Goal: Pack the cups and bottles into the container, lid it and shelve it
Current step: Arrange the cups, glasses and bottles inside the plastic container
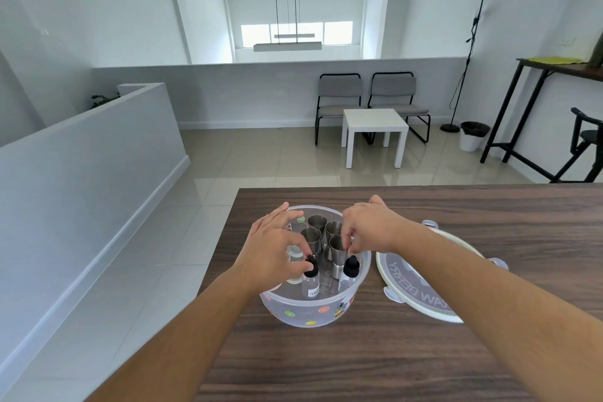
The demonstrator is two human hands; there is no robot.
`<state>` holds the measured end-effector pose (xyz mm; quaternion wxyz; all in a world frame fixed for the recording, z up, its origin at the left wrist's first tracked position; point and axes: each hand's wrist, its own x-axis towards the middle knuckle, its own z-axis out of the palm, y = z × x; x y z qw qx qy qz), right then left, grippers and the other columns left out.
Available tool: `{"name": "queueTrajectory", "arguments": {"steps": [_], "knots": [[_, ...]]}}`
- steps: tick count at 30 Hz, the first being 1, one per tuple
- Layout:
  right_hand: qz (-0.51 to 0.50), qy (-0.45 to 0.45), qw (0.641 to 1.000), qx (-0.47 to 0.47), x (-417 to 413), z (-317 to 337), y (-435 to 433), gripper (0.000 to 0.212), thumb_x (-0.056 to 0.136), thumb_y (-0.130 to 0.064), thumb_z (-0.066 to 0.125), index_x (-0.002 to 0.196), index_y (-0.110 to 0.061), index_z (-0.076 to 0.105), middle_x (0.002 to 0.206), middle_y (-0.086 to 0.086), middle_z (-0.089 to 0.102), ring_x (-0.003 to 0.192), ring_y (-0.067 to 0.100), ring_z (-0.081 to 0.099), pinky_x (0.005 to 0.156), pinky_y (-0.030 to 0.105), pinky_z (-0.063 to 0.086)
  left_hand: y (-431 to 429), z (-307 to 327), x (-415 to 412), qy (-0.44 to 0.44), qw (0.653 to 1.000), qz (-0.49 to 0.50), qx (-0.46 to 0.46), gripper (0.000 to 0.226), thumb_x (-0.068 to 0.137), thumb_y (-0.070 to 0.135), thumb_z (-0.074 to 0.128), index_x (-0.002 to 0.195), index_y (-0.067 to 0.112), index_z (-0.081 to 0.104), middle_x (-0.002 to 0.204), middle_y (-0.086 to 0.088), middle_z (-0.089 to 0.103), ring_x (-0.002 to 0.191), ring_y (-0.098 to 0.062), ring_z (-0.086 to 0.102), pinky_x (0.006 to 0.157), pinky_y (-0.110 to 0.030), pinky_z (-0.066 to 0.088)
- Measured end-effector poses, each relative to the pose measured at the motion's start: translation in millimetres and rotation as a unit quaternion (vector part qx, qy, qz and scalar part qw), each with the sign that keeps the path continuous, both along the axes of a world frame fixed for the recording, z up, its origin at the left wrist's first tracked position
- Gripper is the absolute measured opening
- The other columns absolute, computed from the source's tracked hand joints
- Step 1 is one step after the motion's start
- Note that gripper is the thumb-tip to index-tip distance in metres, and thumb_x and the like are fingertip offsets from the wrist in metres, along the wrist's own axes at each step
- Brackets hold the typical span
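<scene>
My left hand (272,248) pinches the black cap of a small clear bottle (310,281), thumb and fingers closed on it, the bottle standing upright inside the tub (313,313). My right hand (372,228) closes its fingertips narrowly on the rim of a steel cup (337,248), also inside the tub. The tub is round, translucent, with fruit stickers, and sits near the left edge of a dark wood table (424,352). Inside it I see four steel cups clustered toward the back, a second capped bottle (349,272) just beside the held cup, and something clear under my left palm that I cannot make out. The lid (421,294) lies off, on the table just right of the tub. Risks, as I judge them: the tight packing means a nudge from either hand could tip a bottle or cup into its neighbours, and anything left leaning may keep the lid from seating.
</scene>
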<state>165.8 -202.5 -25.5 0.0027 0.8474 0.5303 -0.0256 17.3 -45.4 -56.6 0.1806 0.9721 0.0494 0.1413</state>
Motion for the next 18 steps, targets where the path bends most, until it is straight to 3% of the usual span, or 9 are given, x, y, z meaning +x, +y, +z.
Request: {"name": "queueTrajectory", "arguments": {"steps": [6, 11, 14, 18], "knots": [[-0.001, -0.034, 0.999, -0.027, -2, 2, -5, 0.004, 0.076, -0.029, 0.073, 0.077, -0.026, 0.074, 0.093, -0.012, 0.064, 0.093, 0.007, 0.053, 0.087, 0.036, 0.025, -1, 3, -1, 0.010, 1.000, 0.000, -0.005, 0.013, 0.071, 0.043, 0.073, 0.081, 0.036, 0.069, 0.148, 0.012, 0.034, 0.142, -0.007, 0.009, 0.112, -0.038, 0.009], [-0.015, 0.000, 1.000, -0.020, -6, 8, -9, 0.012, 0.077, -0.031, 0.072, 0.088, -0.028, 0.073, 0.079, -0.015, 0.057, 0.085, 0.006, 0.051, 0.083, 0.032, 0.023, -3, 5, -1, 0.009, 1.000, -0.003, -0.026, 0.013, 0.073, 0.040, 0.073, 0.084, 0.035, 0.069, 0.141, 0.012, 0.041, 0.136, -0.008, 0.025, 0.110, -0.033, 0.017], [-0.020, 0.053, 0.998, 0.004, -9, 18, -16, 0.018, 0.077, -0.032, 0.073, 0.095, -0.030, 0.071, 0.087, -0.010, 0.063, 0.084, 0.008, 0.052, 0.083, 0.030, 0.031, -3, 4, -2, 0.009, 0.998, -0.010, -0.055, 0.016, 0.073, 0.034, 0.074, 0.088, 0.032, 0.070, 0.127, 0.012, 0.051, 0.121, -0.007, 0.042, 0.104, -0.032, 0.032], [-0.009, 0.156, 0.986, 0.061, -18, 27, -32, 0.022, 0.074, -0.029, 0.076, 0.095, -0.026, 0.072, 0.085, -0.008, 0.067, 0.074, 0.004, 0.055, 0.069, 0.021, 0.044, -4, 7, -1, -0.001, 0.997, -0.026, -0.071, 0.017, 0.072, 0.028, 0.076, 0.088, 0.027, 0.069, 0.090, 0.012, 0.057, 0.083, -0.004, 0.052, 0.079, -0.029, 0.046]]}}
